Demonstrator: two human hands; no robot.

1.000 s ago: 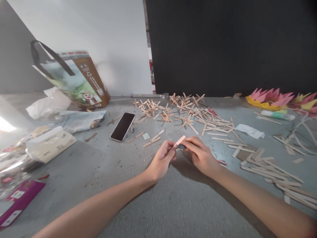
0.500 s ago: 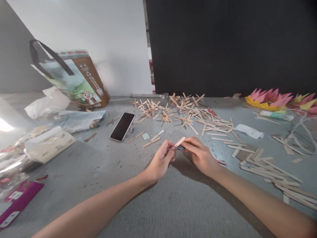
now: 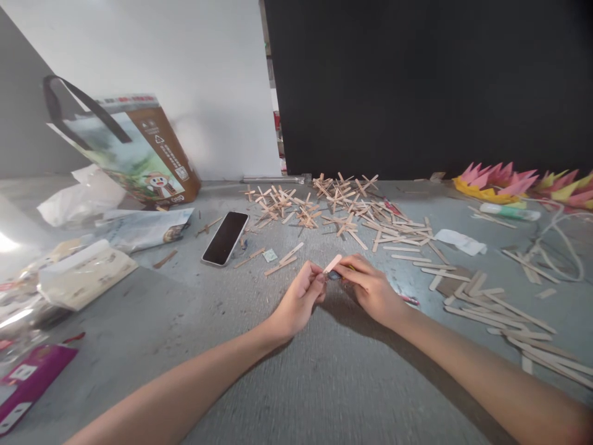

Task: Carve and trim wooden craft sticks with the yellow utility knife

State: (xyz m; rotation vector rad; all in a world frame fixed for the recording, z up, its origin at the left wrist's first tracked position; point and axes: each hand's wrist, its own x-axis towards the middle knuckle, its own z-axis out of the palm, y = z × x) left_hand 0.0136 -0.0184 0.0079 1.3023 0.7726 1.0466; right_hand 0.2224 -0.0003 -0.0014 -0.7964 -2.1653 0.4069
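Observation:
A wooden craft stick (image 3: 332, 264) is pinched between the thumb and fingers of my left hand (image 3: 303, 296), its rounded end pointing up and away. My right hand (image 3: 369, 287) is closed close beside it, around a small tool (image 3: 334, 275) showing a dark grey part and a bit of yellow. Most of that tool is hidden by the fingers, so its kind is unclear. The dark part lies against or just beside the stick; I cannot tell if they touch. Two loose craft sticks (image 3: 280, 266) lie just beyond my left hand.
Crossed sticks (image 3: 303, 207) are heaped at the back, with loose sticks (image 3: 491, 309) to the right. A phone (image 3: 225, 238), a carry bag (image 3: 148, 154) and plastic packets (image 3: 86, 275) are on the left. Paper crowns (image 3: 498, 180), a glue tube (image 3: 509, 212) and a white cable (image 3: 563, 238) sit at the right.
The view has shifted slightly, so everything appears a little further left. Both hands keep their hold, and a bit of yellow now shows at the right hand's fingers.

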